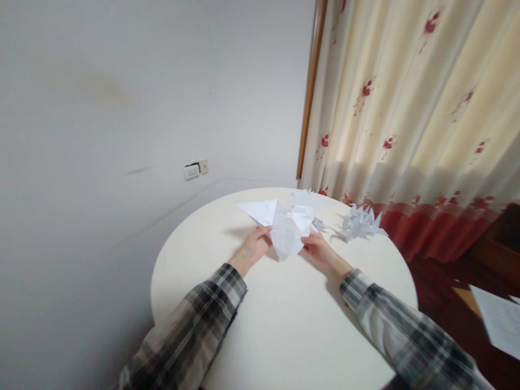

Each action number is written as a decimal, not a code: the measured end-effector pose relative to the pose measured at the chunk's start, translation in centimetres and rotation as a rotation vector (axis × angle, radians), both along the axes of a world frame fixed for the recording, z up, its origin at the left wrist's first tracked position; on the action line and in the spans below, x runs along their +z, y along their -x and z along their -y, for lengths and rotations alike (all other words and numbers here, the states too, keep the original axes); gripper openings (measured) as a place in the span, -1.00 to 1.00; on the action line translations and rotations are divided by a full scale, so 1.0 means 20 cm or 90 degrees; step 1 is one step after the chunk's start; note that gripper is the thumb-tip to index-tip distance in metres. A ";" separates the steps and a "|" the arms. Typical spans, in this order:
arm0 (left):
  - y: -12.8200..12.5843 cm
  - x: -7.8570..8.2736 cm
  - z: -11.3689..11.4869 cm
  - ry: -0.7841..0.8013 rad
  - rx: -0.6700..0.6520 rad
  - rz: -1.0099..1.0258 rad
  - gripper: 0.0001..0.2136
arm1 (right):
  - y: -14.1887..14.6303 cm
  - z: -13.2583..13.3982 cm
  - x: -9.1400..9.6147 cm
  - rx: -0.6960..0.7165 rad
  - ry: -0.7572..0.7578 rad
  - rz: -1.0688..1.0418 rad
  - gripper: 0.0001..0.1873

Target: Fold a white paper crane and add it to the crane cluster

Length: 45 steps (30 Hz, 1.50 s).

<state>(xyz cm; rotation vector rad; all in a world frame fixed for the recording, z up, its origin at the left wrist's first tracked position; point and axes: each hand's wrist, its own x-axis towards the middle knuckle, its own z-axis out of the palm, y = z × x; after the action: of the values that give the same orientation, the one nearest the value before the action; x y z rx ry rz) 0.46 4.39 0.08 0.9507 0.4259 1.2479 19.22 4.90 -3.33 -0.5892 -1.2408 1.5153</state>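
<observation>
A partly folded sheet of white paper (284, 233) is held up over the table between my two hands. Its left part spreads into a pointed flap, and creased layers hang down in the middle. My left hand (255, 246) pinches the lower left edge, thumb on top. On the opposite edge my right hand (319, 249) has its fingers closed, partly hidden by the paper. Just behind the right hand lies a small folded paper piece (319, 224), partly covered.
The round white table (284, 325) stands against a wall. A pile of folded white paper shapes (361, 223) lies at its right, and more white paper (312, 199) at the back. A patterned curtain (390, 108) hangs behind. Papers (498, 317) lie lower right.
</observation>
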 end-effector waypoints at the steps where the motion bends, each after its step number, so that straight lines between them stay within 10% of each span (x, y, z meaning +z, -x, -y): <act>1: 0.02 0.00 -0.01 0.005 -0.011 0.017 -0.58 | 0.00 0.00 -0.01 0.004 -0.006 0.015 -0.70; 13: 0.27 0.02 -0.07 0.054 -0.136 0.005 -0.22 | -0.06 -0.02 -0.01 -0.127 -0.123 0.100 -0.76; 20: 0.20 -0.04 -0.08 -0.065 -0.231 -0.211 -0.50 | -0.05 -0.05 -0.03 -0.297 -0.274 0.165 -0.87; 35: 0.20 -0.08 -0.12 -0.132 -0.039 -0.419 -0.50 | -0.08 -0.09 -0.08 -0.446 -0.363 0.289 -0.84; 45: 0.31 -0.07 -0.18 -0.104 0.290 -0.365 -0.55 | -0.07 -0.08 -0.07 -0.553 -0.453 0.388 -0.81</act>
<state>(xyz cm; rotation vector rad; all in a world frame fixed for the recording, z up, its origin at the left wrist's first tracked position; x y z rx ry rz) -5.80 7.92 -1.22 1.4081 1.0467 1.4179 20.69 6.54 -4.76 -0.9568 -1.5574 0.1261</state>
